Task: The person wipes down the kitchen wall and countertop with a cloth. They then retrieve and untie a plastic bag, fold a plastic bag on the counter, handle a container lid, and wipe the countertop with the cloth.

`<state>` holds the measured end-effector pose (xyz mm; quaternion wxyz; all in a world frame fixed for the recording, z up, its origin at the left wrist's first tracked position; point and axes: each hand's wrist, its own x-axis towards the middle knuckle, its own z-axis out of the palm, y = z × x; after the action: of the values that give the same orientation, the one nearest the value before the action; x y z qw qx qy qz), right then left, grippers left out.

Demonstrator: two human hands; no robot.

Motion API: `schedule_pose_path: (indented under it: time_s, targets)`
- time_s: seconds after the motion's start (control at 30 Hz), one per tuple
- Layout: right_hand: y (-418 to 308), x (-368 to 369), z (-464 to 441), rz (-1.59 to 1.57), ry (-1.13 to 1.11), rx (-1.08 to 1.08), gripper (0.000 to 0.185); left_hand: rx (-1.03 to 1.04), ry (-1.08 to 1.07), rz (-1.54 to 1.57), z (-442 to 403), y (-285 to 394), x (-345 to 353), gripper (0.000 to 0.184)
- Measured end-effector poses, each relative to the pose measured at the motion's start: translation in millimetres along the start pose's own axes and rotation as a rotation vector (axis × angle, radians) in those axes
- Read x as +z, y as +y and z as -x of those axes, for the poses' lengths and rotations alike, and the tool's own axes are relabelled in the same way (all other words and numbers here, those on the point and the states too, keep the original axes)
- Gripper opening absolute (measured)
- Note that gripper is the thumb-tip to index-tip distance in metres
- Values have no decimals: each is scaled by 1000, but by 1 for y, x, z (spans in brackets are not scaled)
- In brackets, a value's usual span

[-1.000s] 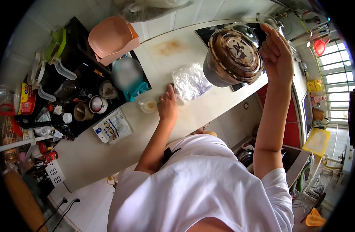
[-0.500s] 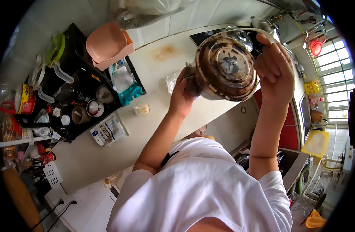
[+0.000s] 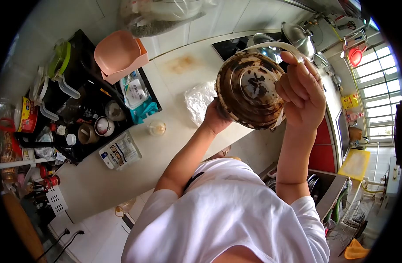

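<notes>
A kettle (image 3: 252,90) is held up in the air, its round ringed bottom facing me, stained brown and black. Its pale handle (image 3: 266,44) arches out behind the upper right side. My right hand (image 3: 302,83) is closed around that handle, fingers curled. At the lower left side of the kettle, my left hand (image 3: 217,118) grips the body; its fingers are partly hidden behind the metal. On the counter just left of the kettle lies a crumpled clear plastic bag (image 3: 198,101).
A pale counter (image 3: 174,149) carries a small jar (image 3: 156,127), a printed pouch (image 3: 120,150) and a black rack (image 3: 93,142) of containers. A pink bin (image 3: 118,55) sits on top. Beyond the kettle are a black cooktop (image 3: 227,47) and a steel pot (image 3: 298,38).
The kettle has shifted slightly down and left and turned, showing its bottom more fully. Both hands moved with it. More of the plastic bag is visible.
</notes>
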<state>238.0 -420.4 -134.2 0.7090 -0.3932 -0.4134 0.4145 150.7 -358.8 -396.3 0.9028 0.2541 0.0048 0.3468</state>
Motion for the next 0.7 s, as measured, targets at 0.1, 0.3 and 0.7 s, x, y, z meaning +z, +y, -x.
schedule_pose_path:
  time_s: [0.1,0.3,0.7]
  targets:
    - [-1,1,3,-2,23,-5,31,150,-131,-635,-2,-8,0,41]
    - [-1,-6,10,-78,-39,-27,32,-37,-179,-272,-2,-44,-14,43]
    - [-1,-22,32,-164,-7,-31,35,-356,-115,134,22,-57,3,53]
